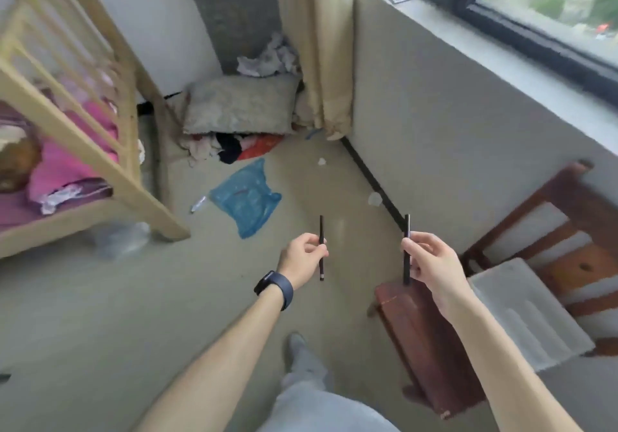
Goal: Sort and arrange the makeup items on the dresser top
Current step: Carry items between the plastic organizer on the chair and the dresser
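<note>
I have the left hand (pixel 301 259) pinching the left pencil (pixel 321 227), a slim dark makeup stick, between thumb and curled fingers; it stands upright over the floor, left of the brown wooden stool (pixel 424 341). The right hand (pixel 431 261) pinches the right pencil (pixel 407 224) the same way, also upright, its lower end showing against the stool's far end. The two pencils are apart and roughly parallel. A blue plastic bag (pixel 245 197) lies on the floor beyond the stool, to its left
</note>
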`<control>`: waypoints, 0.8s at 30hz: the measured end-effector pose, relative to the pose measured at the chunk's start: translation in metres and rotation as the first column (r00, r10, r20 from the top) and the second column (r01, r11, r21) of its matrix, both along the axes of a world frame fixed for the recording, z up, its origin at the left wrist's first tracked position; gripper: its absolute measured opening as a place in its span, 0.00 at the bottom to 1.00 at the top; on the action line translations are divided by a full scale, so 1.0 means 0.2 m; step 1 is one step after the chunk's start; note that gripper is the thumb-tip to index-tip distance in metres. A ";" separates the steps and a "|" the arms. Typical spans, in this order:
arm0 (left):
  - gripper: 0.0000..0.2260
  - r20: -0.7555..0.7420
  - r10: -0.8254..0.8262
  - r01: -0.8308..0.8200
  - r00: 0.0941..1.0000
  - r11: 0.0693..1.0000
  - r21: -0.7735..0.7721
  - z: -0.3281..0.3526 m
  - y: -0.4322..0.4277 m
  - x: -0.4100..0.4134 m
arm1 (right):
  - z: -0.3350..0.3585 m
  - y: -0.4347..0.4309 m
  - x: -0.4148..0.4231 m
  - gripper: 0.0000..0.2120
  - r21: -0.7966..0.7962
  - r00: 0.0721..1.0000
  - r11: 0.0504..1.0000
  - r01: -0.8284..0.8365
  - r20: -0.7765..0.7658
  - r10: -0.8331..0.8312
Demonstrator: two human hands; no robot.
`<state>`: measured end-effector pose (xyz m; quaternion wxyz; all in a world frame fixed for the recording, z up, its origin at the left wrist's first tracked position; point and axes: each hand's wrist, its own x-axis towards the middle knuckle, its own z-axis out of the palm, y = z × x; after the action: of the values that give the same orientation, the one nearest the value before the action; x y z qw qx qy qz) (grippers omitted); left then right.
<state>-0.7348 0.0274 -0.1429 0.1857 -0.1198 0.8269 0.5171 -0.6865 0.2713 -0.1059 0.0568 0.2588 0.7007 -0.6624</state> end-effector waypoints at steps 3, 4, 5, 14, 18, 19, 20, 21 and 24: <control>0.04 -0.047 0.271 -0.268 0.962 0.962 0.054 0.12 -0.45 0.28 | 0.13 -0.44 -0.09 0.03 -0.002 0.958 0.959 -0.284 -0.048 0.283; 0.04 -0.066 0.358 -0.354 0.931 0.933 0.066 0.17 -0.61 0.38 | 0.18 -0.62 -0.10 0.02 -0.006 0.924 0.926 -0.378 -0.061 0.377; 0.04 -0.089 0.445 -0.440 0.891 0.895 0.073 0.22 -0.77 0.48 | 0.23 -0.80 -0.09 0.01 -0.010 0.882 0.884 -0.467 -0.077 0.465; 0.02 -0.334 0.857 -0.885 0.392 0.451 0.118 0.74 -1.95 1.64 | 0.66 -2.42 0.48 0.02 0.036 0.348 0.367 -0.930 -0.246 0.905; 0.05 -0.399 0.880 -0.933 0.259 0.334 0.132 0.90 -2.38 2.07 | 0.78 -2.99 0.82 0.05 0.056 0.186 0.212 -0.976 -0.302 0.935; 0.05 -0.411 0.881 -0.939 0.236 0.315 0.135 0.95 -2.48 2.16 | 0.81 -3.11 0.90 0.05 0.059 0.158 0.186 -0.981 -0.318 0.935; 0.06 -0.421 0.881 -0.944 0.216 0.298 0.139 0.99 -2.57 2.25 | 0.84 -3.23 0.98 0.05 0.063 0.132 0.162 -0.985 -0.335 0.933; 0.06 -0.431 0.881 -0.949 0.194 0.280 0.146 1.03 -2.65 2.33 | 0.87 -3.34 1.04 0.05 0.069 0.105 0.137 -0.988 -0.350 0.931; 0.03 -0.467 0.872 -0.961 0.149 0.240 0.141 1.14 -2.89 2.54 | 0.96 -3.66 1.21 0.04 0.090 0.026 0.066 -0.994 -0.392 0.920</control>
<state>-0.2273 -0.5511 0.0859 -0.3801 -0.4908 0.6413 0.4511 -0.4451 -0.4598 0.0852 0.3907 -0.4128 0.6120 -0.5500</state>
